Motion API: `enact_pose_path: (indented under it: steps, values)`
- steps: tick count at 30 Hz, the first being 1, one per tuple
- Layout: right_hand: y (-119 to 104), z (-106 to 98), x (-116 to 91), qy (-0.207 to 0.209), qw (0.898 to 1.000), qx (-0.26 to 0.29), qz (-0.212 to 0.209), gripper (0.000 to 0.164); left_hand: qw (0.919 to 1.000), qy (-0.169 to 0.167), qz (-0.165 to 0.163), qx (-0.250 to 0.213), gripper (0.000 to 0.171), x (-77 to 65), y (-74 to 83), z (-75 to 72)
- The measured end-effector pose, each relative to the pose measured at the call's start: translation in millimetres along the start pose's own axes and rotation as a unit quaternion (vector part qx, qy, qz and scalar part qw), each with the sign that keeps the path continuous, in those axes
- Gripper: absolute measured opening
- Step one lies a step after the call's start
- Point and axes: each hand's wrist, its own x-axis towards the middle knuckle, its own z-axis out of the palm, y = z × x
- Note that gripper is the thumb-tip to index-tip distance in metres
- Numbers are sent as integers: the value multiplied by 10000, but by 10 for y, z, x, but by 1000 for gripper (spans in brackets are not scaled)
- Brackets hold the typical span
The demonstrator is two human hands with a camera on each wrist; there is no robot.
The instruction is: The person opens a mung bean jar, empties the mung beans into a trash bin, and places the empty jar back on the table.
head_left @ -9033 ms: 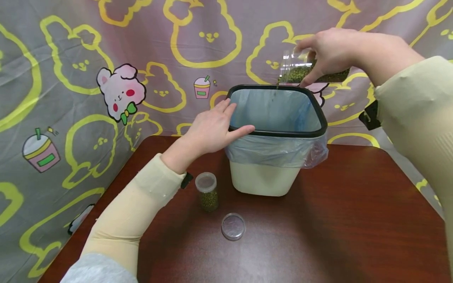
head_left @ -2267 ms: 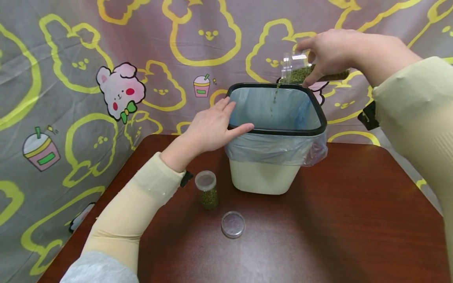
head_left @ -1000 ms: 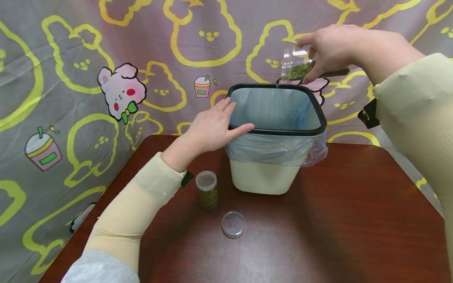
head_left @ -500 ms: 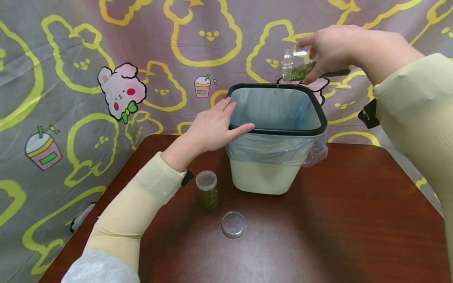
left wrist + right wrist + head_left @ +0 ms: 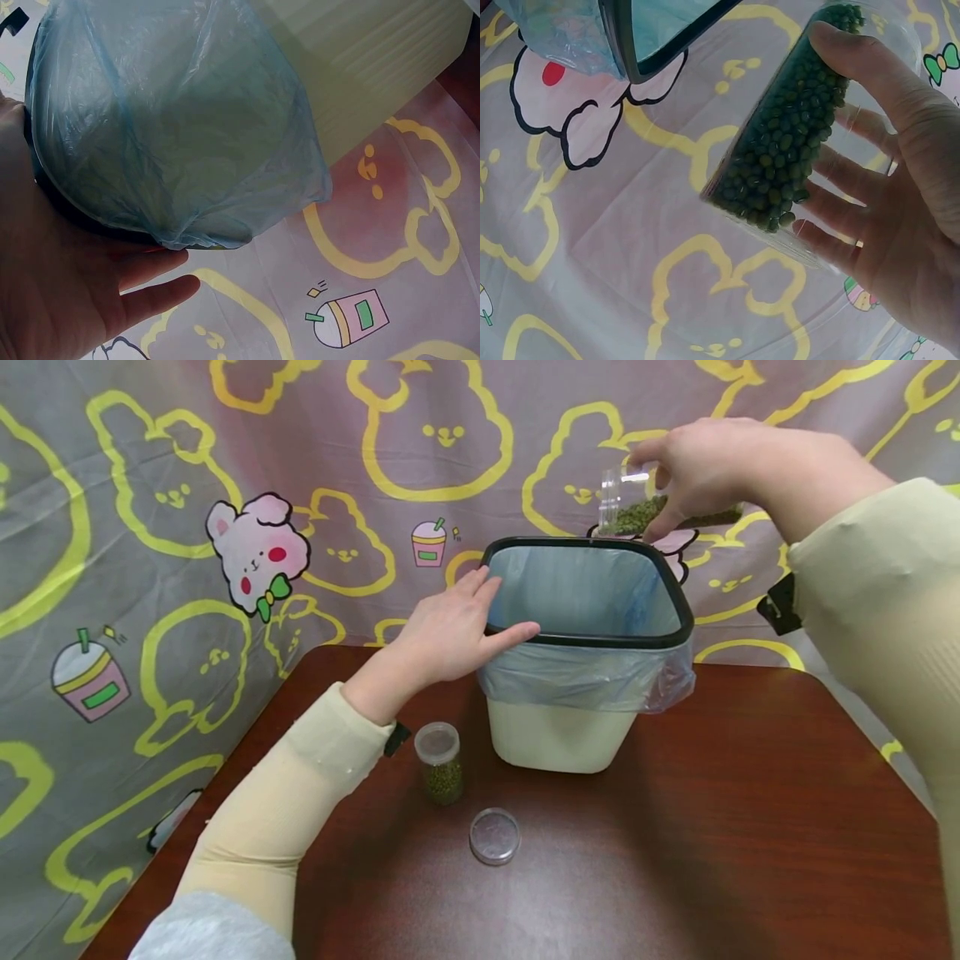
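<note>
My right hand (image 5: 705,472) grips a clear plastic jar (image 5: 626,502) on its side, mouth to the left, above the far right rim of the trash can (image 5: 562,735). Green mung beans (image 5: 780,150) lie along the jar's lower wall in the right wrist view. My left hand (image 5: 450,627) rests its straight fingers and thumb against the can's black rim (image 5: 592,642) on the left. A blue plastic bag (image 5: 195,135) lines the can and folds down outside. In the left wrist view two fingers (image 5: 161,296) extend past the rim.
A second lidded jar (image 5: 441,764) with mung beans stands left of the can, below my left forearm. In front of it a clear round lid (image 5: 495,837) lies on the dark red-brown table (image 5: 735,827). A patterned cloth (image 5: 337,435) hangs behind the table.
Beans fell in a stream from the jar mouth 2.3 seconds ago; none show falling now. The jar has dipped slightly since half a second ago. The left hand stays put.
</note>
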Motion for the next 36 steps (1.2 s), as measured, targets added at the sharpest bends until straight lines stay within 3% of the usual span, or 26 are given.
enact_pose_path:
  steps: [36]
  values:
    - [15,-18,-11,166,9998,-102,-42,96,10000,56,19,-21,96,-5,14,5]
